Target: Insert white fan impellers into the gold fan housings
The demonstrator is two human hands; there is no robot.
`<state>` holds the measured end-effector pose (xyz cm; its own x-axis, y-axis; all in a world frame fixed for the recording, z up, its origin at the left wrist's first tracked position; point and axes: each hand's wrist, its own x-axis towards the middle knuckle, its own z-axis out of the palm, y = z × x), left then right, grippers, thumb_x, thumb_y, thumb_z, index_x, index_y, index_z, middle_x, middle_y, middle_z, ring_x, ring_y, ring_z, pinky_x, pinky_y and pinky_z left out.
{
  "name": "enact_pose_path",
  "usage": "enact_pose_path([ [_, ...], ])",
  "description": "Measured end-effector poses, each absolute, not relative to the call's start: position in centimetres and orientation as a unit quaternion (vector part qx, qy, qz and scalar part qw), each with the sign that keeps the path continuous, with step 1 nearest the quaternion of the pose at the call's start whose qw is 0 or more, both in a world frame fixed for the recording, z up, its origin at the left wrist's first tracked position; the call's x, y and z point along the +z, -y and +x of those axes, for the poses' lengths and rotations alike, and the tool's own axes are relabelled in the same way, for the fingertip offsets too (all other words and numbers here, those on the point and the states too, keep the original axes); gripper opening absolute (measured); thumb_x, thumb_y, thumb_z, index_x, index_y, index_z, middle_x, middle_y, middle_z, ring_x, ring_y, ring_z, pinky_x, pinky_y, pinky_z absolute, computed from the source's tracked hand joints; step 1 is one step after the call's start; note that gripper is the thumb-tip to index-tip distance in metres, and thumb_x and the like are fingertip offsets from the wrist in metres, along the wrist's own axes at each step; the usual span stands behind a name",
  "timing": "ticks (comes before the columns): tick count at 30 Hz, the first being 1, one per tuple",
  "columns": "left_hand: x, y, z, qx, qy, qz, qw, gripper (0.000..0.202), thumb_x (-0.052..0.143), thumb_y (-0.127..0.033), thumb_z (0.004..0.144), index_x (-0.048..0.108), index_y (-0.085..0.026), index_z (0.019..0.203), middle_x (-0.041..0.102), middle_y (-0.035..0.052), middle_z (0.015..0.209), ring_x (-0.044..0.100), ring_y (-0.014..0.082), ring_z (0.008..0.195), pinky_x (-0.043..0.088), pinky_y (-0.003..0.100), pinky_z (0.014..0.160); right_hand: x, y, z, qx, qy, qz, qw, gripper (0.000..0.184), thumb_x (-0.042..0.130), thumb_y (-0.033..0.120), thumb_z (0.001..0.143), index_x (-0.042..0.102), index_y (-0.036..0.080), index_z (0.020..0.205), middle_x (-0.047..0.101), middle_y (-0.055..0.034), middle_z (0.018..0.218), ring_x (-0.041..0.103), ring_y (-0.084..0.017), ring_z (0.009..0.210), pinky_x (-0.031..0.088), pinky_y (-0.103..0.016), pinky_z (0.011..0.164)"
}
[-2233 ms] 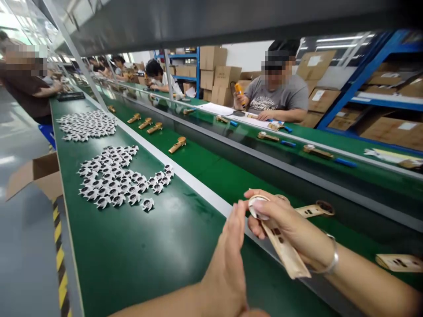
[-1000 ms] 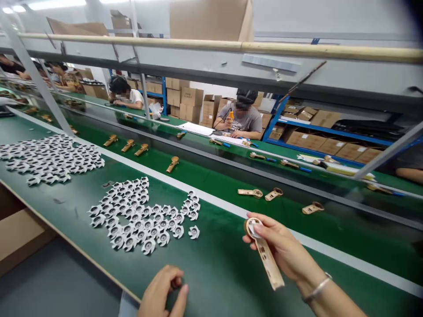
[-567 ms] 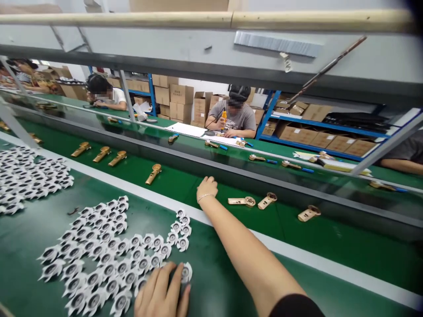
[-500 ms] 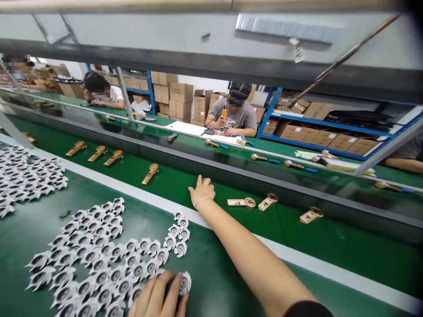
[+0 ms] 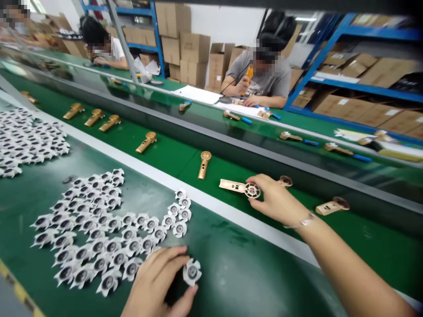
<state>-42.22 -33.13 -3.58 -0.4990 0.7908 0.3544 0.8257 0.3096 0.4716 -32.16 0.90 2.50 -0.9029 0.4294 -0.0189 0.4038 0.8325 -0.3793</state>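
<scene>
My left hand point(image 5: 160, 281) is low in the head view, its thumb and fingers closed around the edges of a light grey fan blade wheel point(image 5: 192, 272). Beside that hand lie many similar fan blade wheels point(image 5: 99, 246) in rows on the green table. My right hand point(image 5: 277, 200) reaches over the belt, thumb and index finger on the round spoked end of a gold handheld-fan shell point(image 5: 234, 186). That shell lies open side up, its handle pointing left. To its left is another gold shell point(image 5: 205, 165); one behind my hand point(image 5: 286, 181) is partly hidden.
More gold shells point(image 5: 146, 142) lie along the green belt point(image 5: 178, 160), which a white strip point(image 5: 139, 167) borders. Beyond a grey rail point(image 5: 211, 130), co-workers point(image 5: 261, 75) sit at a bench with blue-ended gold parts point(image 5: 236, 116). Cardboard boxes point(image 5: 194, 57) and blue shelving stand behind.
My right hand has moved right along the belt to the open shell, uncovering the gold shell on its left. My left hand has shifted slightly right with the fan blade wheel. The view has tilted down.
</scene>
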Motion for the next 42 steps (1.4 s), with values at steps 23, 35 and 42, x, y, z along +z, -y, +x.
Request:
enact_pose_path([
  [23,-1.4,21.0,-36.5,-0.241,0.699,-0.618,-0.267,0.063,0.079,-0.028,0.073,0.061,-0.014,0.132,0.064,0.0151,0.117,0.062,0.0360,0.103,0.056,0.056,0.087,6.9,4.0,-16.8,0.607,0.629,-0.472,0.116,0.057,0.085,0.051,0.064,0.071,0.029,0.115,0.073,-0.0102,0.104,0.066,-0.036,0.098,0.050,-0.055,0.096],
  [35,-0.4,22.0,-37.4,-0.398,0.627,-0.570,-0.352,0.034,0.071,-0.017,0.081,0.069,-0.022,0.115,0.071,0.0012,0.092,0.069,0.0132,0.076,0.058,0.023,0.070,4.6,14.2,-15.5,0.755,0.510,-0.389,0.133,0.049,0.080,0.032,0.080,0.060,0.036,0.125,0.072,-0.0033,0.108,0.070,-0.020,0.093,0.056,-0.034,0.083],
  [42,2.8,22.8,-40.0,-0.416,0.537,-0.618,-0.396,0.044,0.076,-0.036,0.083,0.069,-0.027,0.125,0.066,0.0041,0.097,0.066,0.0164,0.082,0.056,0.026,0.075,3.8,15.6,-17.4,0.739,0.551,-0.369,0.118,0.045,0.071,0.039,0.089,0.059,0.043,0.131,0.070,-0.0039,0.118,0.069,-0.023,0.098,0.058,-0.034,0.083],
])
